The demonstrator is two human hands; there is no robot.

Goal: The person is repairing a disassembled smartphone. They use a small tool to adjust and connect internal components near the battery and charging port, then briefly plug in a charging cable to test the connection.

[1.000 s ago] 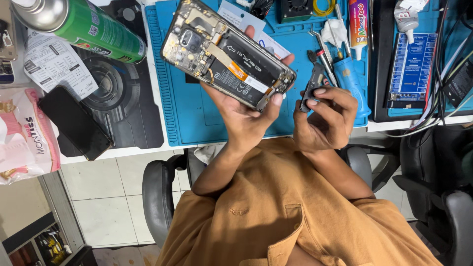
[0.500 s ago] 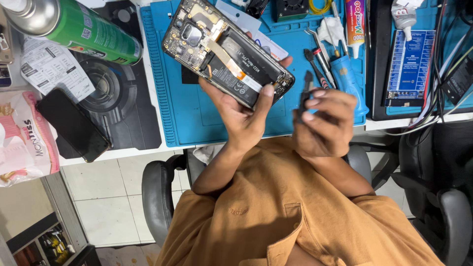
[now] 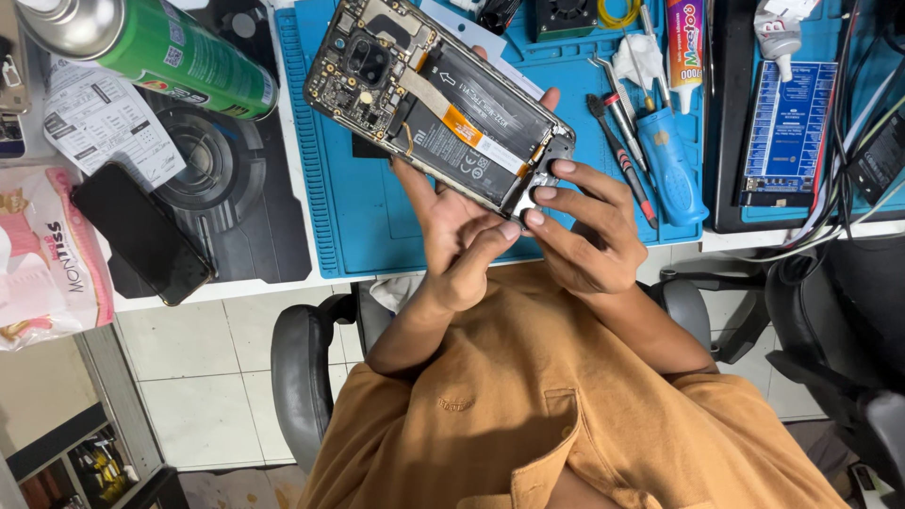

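Both hands grip opened phone (over mat edge).

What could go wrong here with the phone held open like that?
1. The opened phone is held in the air above the blue mat, cradled only by the left hand; a slip could drop it.
2. The right hand has its fingertips on the lower corner, beside the exposed board and battery; pressing there might bend or damage parts.
3. The screwdrivers lie loose close by and may get knocked.
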